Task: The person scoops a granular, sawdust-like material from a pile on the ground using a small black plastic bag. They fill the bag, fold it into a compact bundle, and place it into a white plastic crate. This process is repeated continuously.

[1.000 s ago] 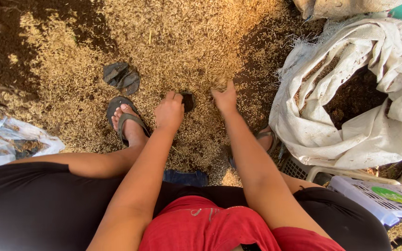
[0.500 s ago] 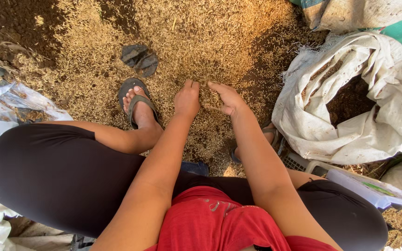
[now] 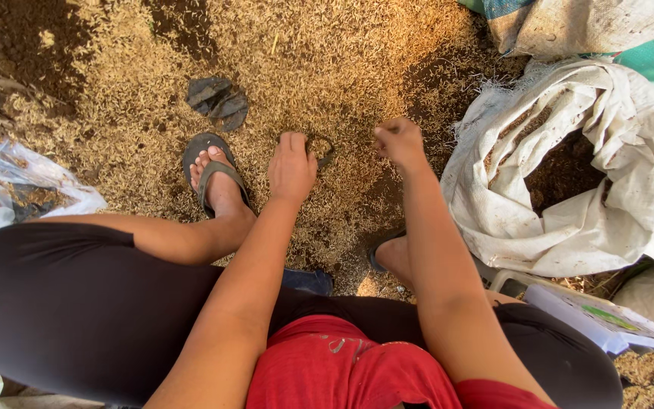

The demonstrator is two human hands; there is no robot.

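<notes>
Left hand (image 3: pixel 291 168) flat, fingers together, palm down on golden-brown rice-husk layer on ground (image 3: pixel 327 68). Right hand (image 3: pixel 399 142) curled shut, seemingly holding pinch of husk. Step: gathering husk. Open white woven sack (image 3: pixel 569 227) just right; next move needs fuller scoop.

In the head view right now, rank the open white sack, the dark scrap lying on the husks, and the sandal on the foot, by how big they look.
1. Open white sack, clearly largest.
2. Sandal and dark scrap look about alike; the foot hides much of the sandal, so I won't rank them.
</notes>
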